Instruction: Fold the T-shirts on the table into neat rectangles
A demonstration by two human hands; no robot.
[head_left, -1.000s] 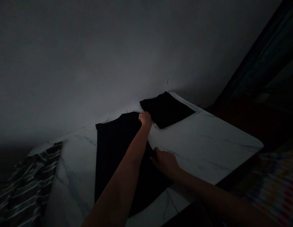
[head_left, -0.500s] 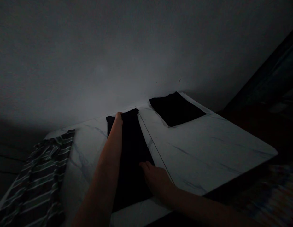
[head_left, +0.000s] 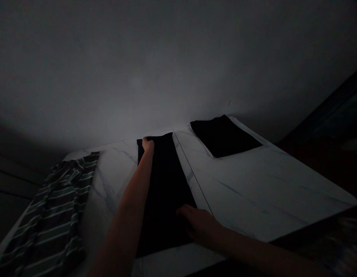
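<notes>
A long folded black cloth [head_left: 169,184] lies on the white marbled table [head_left: 241,184], running from near the wall to the front edge. My left hand [head_left: 148,144] is at its far end, fingers bent against the cloth near the top left corner; the fingertips are too dark to tell what they pinch. Over the near right part of the same cloth rests my right hand [head_left: 195,221], its fingers curved and dim, their tips hard to make out against the black.
Beyond the table's seam, a folded black cloth [head_left: 224,136] lies on something white at the back right. A dark striped garment [head_left: 54,211] hangs toward the left edge. A grey wall [head_left: 138,69] stands behind the table.
The view has shifted, so the table and cloths appear slightly farther right. My left hand stays at the cloth's far end; my right hand has moved slightly toward the near edge.
</notes>
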